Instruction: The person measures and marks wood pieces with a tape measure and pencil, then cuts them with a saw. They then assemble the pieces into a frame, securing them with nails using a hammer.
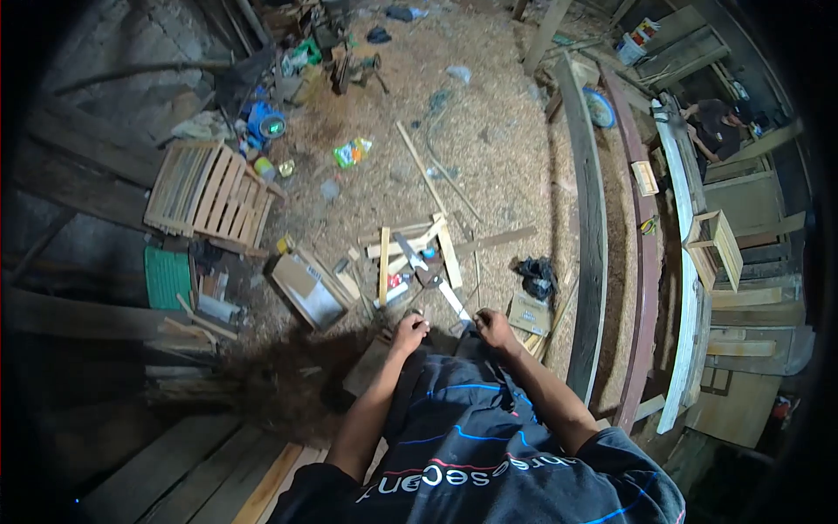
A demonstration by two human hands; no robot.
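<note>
From my remote seat I see the handsaw [408,249] lying among pale wooden slats [383,266], both hands being on its near side. The left hand [410,333] has its fingers curled inward; the right hand [495,328], nearer-right of the saw, is bent likewise — I cannot tell whether either holds anything — and a black plastic bag [537,279] lies right of the saw.

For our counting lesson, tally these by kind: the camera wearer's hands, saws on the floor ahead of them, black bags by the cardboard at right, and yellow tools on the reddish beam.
Hands, left hand and right hand: 2
Saw: 1
Black bag: 1
Yellow tool: 1
Total: 5
</note>
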